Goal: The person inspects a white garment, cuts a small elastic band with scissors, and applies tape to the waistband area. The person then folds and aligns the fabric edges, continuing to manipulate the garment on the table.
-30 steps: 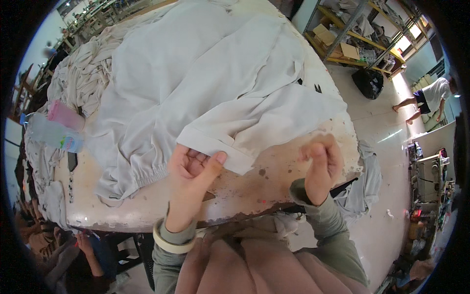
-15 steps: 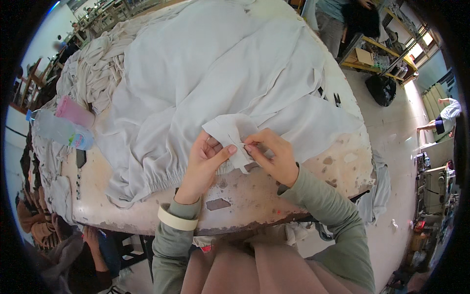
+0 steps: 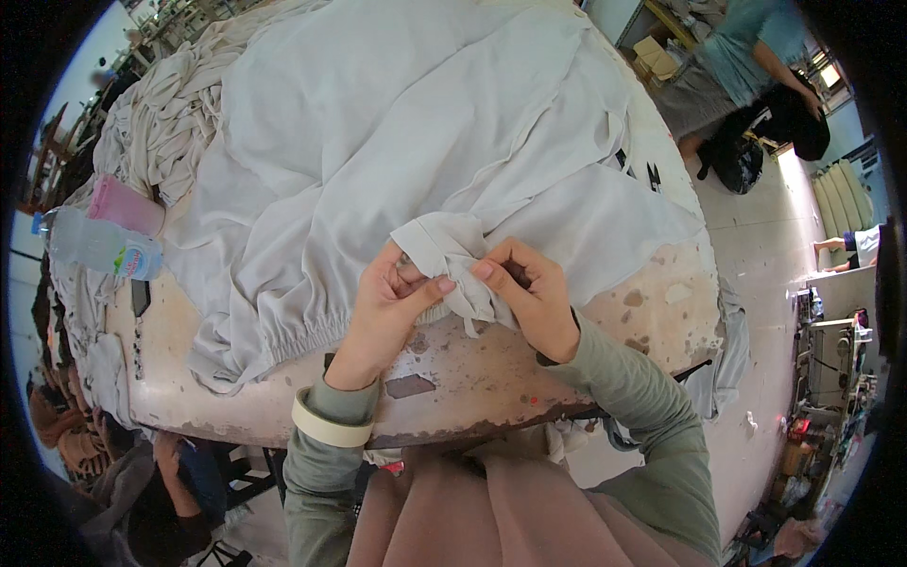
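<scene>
Pale grey garment [image 3: 331, 142] spread over the worn table [image 3: 501, 397], upper centre down to mid-frame; its gathered edge [image 3: 283, 345] lies lower left of centre. The 2 hands meet near each other at the centre, on 1 small part of it. Left hand [image 3: 385, 307] clamped on the flat band [image 3: 421, 244], thumb uppermost. Right hand [image 3: 540, 307] pinched, thumb to index, on crumpled cloth just beside; loose thread or only a fold between the tips, cannot tell.

Handling, as I judge it: left pinch best firm and close to the seam, holding the band flat. Right tips best take few layers, with gentle tension; cloth looks thin, likely to pucker or slip. Bunched folds want easing out so the stitching shows. Leave slack above the hands; spread cloth could drag. Pointed black snips [image 3: 654, 177] upper right, near the garment: keep fabric off the blades.
</scene>
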`<move>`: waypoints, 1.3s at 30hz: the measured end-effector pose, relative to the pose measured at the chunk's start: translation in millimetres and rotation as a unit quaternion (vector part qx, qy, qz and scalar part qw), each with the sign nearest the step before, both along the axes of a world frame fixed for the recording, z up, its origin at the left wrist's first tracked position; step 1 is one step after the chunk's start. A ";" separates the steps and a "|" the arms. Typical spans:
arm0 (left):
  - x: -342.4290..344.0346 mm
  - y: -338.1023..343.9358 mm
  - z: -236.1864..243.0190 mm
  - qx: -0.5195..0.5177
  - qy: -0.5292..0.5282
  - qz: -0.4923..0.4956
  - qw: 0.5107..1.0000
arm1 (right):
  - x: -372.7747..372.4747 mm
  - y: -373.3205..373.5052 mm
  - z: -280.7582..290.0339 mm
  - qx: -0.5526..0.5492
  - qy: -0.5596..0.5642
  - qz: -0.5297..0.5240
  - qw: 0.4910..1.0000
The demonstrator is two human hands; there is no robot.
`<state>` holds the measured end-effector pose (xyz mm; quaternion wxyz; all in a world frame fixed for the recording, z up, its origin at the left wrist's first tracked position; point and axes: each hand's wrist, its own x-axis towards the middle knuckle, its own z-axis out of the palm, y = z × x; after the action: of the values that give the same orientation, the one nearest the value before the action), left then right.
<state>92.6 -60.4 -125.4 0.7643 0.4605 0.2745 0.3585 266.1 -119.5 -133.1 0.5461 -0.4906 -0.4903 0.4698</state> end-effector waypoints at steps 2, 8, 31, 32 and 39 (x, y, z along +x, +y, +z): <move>-0.3 0.5 1.2 -0.021 -0.021 -0.012 0.999 | -1.0 -0.4 -0.7 0.000 0.009 -0.015 1.000; 0.8 -2.1 1.4 -0.087 -0.055 0.009 0.995 | -4.1 -3.8 -2.2 0.061 -0.093 -0.026 0.993; 0.1 0.2 0.2 -0.072 -0.033 0.016 0.997 | 1.9 1.5 -2.8 0.043 -0.077 -0.018 0.996; 0.5 0.0 0.4 -0.060 -0.023 0.017 0.998 | 1.5 1.5 -2.3 0.067 -0.106 -0.026 0.992; 0.5 0.9 2.1 -0.005 0.023 -0.002 1.000 | 2.4 2.7 0.7 0.100 -0.207 -0.075 0.970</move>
<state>93.1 -59.6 -123.3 0.7608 0.4655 0.2925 0.3449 268.5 -116.8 -132.3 0.5127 -0.5559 -0.5985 0.2643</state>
